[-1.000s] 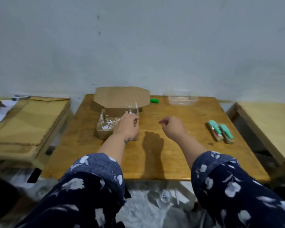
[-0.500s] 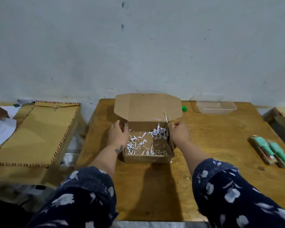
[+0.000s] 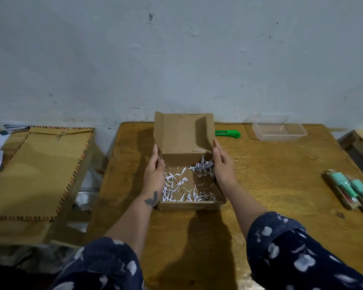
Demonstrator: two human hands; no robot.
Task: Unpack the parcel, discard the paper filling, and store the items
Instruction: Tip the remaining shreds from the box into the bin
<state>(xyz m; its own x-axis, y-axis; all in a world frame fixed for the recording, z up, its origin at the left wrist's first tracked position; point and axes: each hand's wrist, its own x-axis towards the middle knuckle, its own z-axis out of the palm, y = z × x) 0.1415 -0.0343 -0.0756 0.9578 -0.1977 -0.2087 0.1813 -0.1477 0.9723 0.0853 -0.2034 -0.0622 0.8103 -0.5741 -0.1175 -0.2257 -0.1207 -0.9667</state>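
Two hands flank an open cardboard box (image 3: 189, 181): the left hand (image 3: 154, 176) lies flat against its left wall, fingers (image 3: 155, 151) extended and together, and the right hand (image 3: 223, 166) presses the right wall the same way, so the box is clasped between the palms. White shredded paper (image 3: 182, 185) litters the box floor, and its lid (image 3: 184, 132) stands upright at the back. It sits mid-table (image 3: 270, 164). Behind it lie a green cutter (image 3: 228, 133) and a clear plastic tub (image 3: 279, 129); two mint-green packets (image 3: 350, 190) lie well apart at the right edge
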